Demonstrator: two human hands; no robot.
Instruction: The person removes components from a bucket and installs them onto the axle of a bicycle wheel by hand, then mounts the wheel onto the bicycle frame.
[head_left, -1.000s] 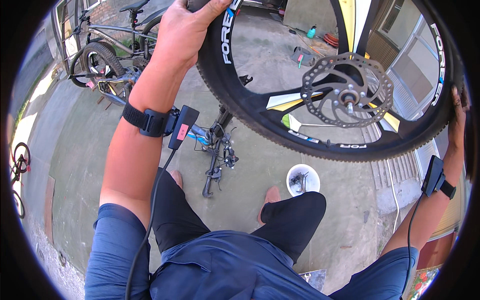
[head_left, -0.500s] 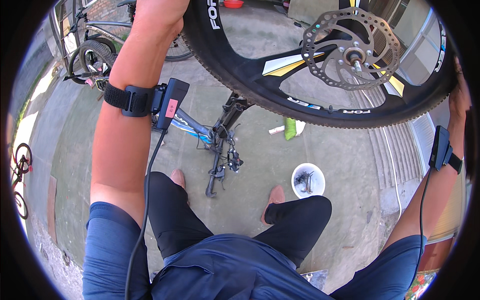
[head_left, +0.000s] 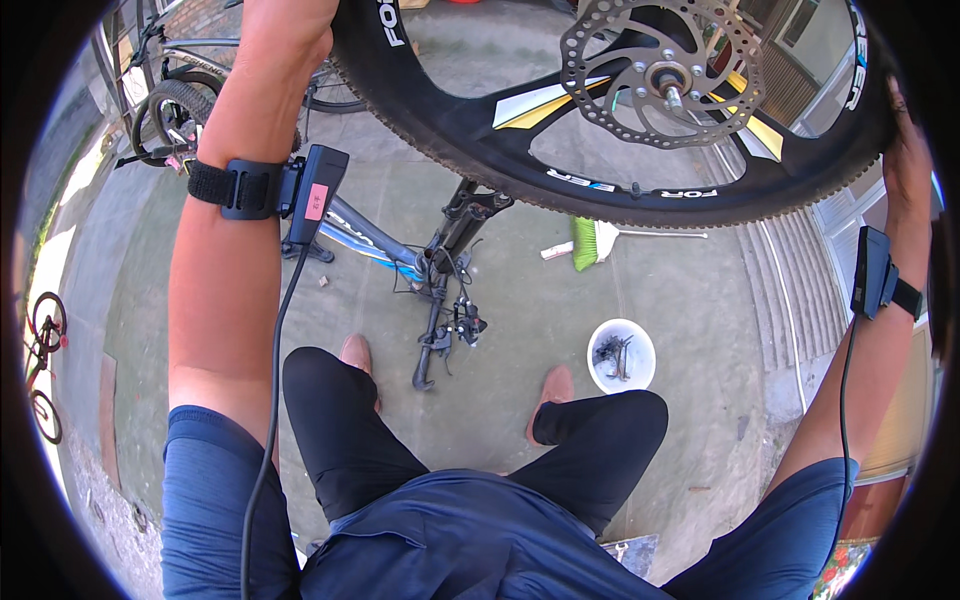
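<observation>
Right hand (head_left: pixel 906 150) holds a bicycle wheel (head_left: pixel 668 82) bearing white lettering (head_left: pixel 689 194), upper right; left hand (head_left: pixel 298 18), cropped at upper left, has indeterminable grip.

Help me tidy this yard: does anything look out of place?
The blue bicycle frame looks odd: upturned, its fork seemingly wheelless, while a disc-brake wheel is held up. A green-bristled broom lies on the ground. No spill or damage stands out.
</observation>
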